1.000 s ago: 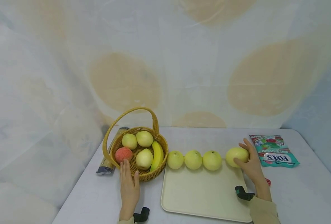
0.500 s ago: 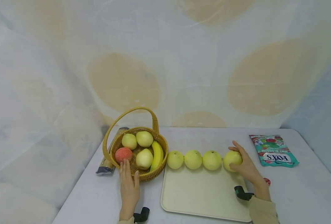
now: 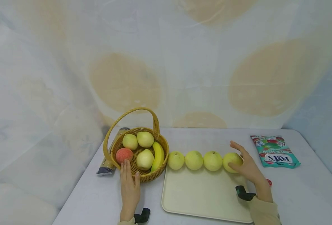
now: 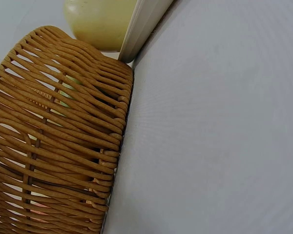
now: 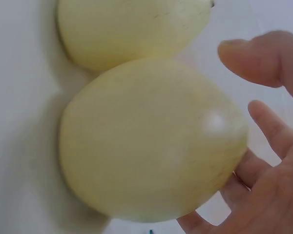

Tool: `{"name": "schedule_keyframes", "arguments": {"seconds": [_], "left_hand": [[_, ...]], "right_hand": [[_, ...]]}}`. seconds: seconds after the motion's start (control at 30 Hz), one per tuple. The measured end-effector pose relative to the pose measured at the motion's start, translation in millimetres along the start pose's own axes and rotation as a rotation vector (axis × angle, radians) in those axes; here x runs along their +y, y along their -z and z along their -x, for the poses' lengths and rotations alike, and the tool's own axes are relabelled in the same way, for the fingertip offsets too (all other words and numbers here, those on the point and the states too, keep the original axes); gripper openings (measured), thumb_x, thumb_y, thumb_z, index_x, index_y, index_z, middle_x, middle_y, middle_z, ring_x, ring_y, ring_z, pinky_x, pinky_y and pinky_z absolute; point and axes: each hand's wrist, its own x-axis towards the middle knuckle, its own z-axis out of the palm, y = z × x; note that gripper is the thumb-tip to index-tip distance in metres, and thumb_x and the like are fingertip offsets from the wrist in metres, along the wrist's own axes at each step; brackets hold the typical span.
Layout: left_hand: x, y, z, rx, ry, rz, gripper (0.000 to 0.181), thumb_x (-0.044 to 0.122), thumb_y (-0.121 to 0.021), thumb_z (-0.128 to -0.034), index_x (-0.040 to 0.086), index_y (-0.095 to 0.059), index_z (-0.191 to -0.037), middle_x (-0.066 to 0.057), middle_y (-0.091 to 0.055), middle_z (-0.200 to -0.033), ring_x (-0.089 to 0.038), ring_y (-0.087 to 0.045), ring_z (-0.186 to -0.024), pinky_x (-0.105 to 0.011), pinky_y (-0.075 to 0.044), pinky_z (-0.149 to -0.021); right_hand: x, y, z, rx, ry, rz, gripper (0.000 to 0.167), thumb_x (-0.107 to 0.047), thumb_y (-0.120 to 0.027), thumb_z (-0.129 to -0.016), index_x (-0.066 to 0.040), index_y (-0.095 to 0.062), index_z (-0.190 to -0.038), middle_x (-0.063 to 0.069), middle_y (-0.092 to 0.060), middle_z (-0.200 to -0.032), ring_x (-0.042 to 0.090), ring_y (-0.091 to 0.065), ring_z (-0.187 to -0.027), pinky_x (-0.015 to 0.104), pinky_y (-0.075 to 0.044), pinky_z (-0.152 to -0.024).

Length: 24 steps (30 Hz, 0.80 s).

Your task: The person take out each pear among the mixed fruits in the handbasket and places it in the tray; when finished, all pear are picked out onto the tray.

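Note:
Along the far edge of the beige tray (image 3: 202, 197) stands a row of several pale yellow-green pomelos. My right hand (image 3: 250, 167) is around the rightmost pomelo (image 3: 231, 162) with fingers spread; in the right wrist view the thumb (image 5: 256, 58) stands apart from the fruit, while some fingertips are hidden behind it. This pomelo touches the neighbouring pomelo (image 5: 132, 29). My left hand (image 3: 130, 189) lies with straight fingers on the near rim of the wicker basket (image 3: 149, 178), beside a red peach-like fruit (image 3: 124, 155). A banana (image 3: 158, 156) and several pale green pears lie inside the basket.
A green FOX'S candy bag (image 3: 275, 151) lies at the right rear. Under the basket's left side a long packet (image 3: 106, 168) sticks out. A small red item (image 3: 269, 182) is partly hidden by the right wrist. A patterned curtain (image 3: 194, 75) hangs behind the table.
My right hand brought the rightmost pomelo left and down, against the row at the tray's far edge, and its fingers have loosened from it. The left hand has stayed at the basket.

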Motion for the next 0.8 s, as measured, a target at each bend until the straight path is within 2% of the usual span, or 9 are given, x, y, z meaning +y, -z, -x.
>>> {"name": "schedule_keyframes", "arguments": {"seconds": [0.1,0.17,0.23,0.3,0.4,0.53,0.67,0.73,0.8], "left_hand": [[-0.4,-0.6,-0.4,0.003,-0.004,-0.001,0.061,0.017,-0.052,-0.0997,-0.001,-0.026,-0.151,-0.023,-0.026,-0.158,-0.041,-0.019,-0.147,-0.051,-0.016,-0.121],[-0.4,-0.5,-0.4,0.001,-0.002,0.001,0.061,0.017,-0.052,-0.0998,-0.001,-0.026,-0.151,-0.023,-0.025,-0.158,-0.042,-0.019,-0.147,-0.052,-0.016,-0.121],[-0.4,-0.3,-0.5,-0.002,0.003,0.003,0.061,0.017,-0.052,-0.0997,-0.002,-0.026,-0.151,-0.023,-0.025,-0.158,-0.042,-0.018,-0.147,-0.053,-0.016,-0.120],[-0.2,-0.1,-0.7,-0.005,0.007,0.006,0.061,0.016,-0.052,-0.0995,-0.002,-0.026,-0.151,-0.023,-0.025,-0.158,-0.042,-0.018,-0.147,-0.054,-0.016,-0.120],[-0.6,-0.3,-0.2,-0.006,0.007,0.005,0.061,0.017,-0.052,-0.0998,-0.002,-0.026,-0.151,-0.023,-0.025,-0.158,-0.041,-0.018,-0.147,-0.055,-0.017,-0.119],[-1.4,-0.4,-0.7,-0.004,0.006,0.003,0.060,0.019,-0.051,-0.1006,0.000,-0.026,-0.152,-0.022,-0.025,-0.158,-0.040,-0.018,-0.147,-0.055,-0.018,-0.119],[-2.4,-1.1,-0.8,-0.007,0.008,0.001,0.061,0.018,-0.052,-0.1001,0.001,-0.025,-0.152,-0.021,-0.024,-0.158,-0.040,-0.018,-0.147,-0.055,-0.018,-0.119],[-2.8,-1.2,-0.8,-0.011,0.011,0.002,0.062,0.017,-0.053,-0.0996,0.001,-0.025,-0.152,-0.021,-0.024,-0.159,-0.040,-0.018,-0.147,-0.056,-0.018,-0.119],[-2.9,-0.9,-0.5,-0.011,0.017,0.005,0.062,0.016,-0.053,-0.0992,0.002,-0.025,-0.153,-0.021,-0.024,-0.159,-0.040,-0.018,-0.148,-0.056,-0.019,-0.118]], "right_hand": [[-8,1,-2.3,0.035,0.031,-0.007,0.080,-0.004,-0.071,-0.083,-0.014,-0.031,-0.152,0.024,-0.037,-0.150,0.031,-0.030,-0.137,0.071,-0.024,-0.102],[-13,0,-3.7,0.060,0.038,0.000,0.077,-0.005,-0.071,-0.084,-0.014,-0.033,-0.151,0.022,-0.037,-0.150,0.017,-0.030,-0.139,0.068,-0.026,-0.103],[-19,-2,-5.3,0.091,0.048,0.010,0.074,-0.006,-0.070,-0.086,-0.015,-0.035,-0.150,0.017,-0.038,-0.151,-0.002,-0.029,-0.137,0.050,-0.030,-0.112],[-25,-4,-8.4,0.127,0.077,-0.010,0.071,-0.004,-0.070,-0.086,-0.014,-0.038,-0.149,0.006,-0.041,-0.150,-0.015,-0.028,-0.131,0.029,-0.032,-0.112],[-37,-10,-15.8,0.162,0.151,-0.104,0.065,0.002,-0.066,-0.087,-0.006,-0.041,-0.145,-0.010,-0.044,-0.145,-0.017,-0.032,-0.129,0.004,-0.032,-0.101],[-57,-20,-28.7,0.143,0.250,-0.268,0.057,0.011,-0.061,-0.087,0.007,-0.041,-0.140,-0.018,-0.048,-0.137,-0.008,-0.042,-0.127,0.007,-0.040,-0.099],[-70,-36,-37.2,0.075,0.267,-0.330,0.053,0.011,-0.059,-0.088,0.010,-0.041,-0.138,-0.021,-0.050,-0.133,-0.006,-0.047,-0.123,0.010,-0.045,-0.097],[-74,-46,-40.0,0.035,0.251,-0.336,0.052,0.008,-0.060,-0.089,0.009,-0.042,-0.138,-0.016,-0.052,-0.134,-0.007,-0.049,-0.121,0.013,-0.047,-0.096],[-78,-57,-43.2,-0.006,0.235,-0.334,0.051,0.005,-0.061,-0.090,0.007,-0.043,-0.138,-0.002,-0.053,-0.138,-0.003,-0.050,-0.122,0.017,-0.048,-0.097]]}}
